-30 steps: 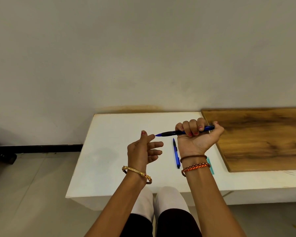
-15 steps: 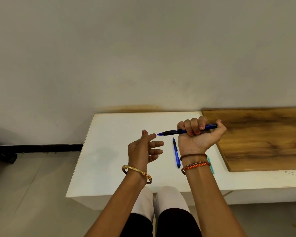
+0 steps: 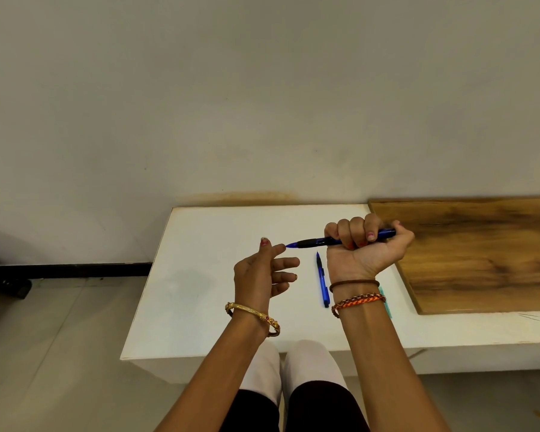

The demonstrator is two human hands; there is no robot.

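Both forearms are reaching forward over the near edge of the white table (image 3: 197,322). The right hand (image 3: 368,257) is hovering above the table's right part, its palm facing the person and its fist curling round a blue pen (image 3: 312,243). The left hand (image 3: 259,275) is hanging above the table's middle with its fingers (image 3: 286,262) loosely spread and thumb raised, the index fingertip sitting just beside the pen's tip.

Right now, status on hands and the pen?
Right hand grips dark blue pen, tip pointing left. Left hand open, forefinger at the tip, contact unclear. Second blue pen lies on white table, clear of both.
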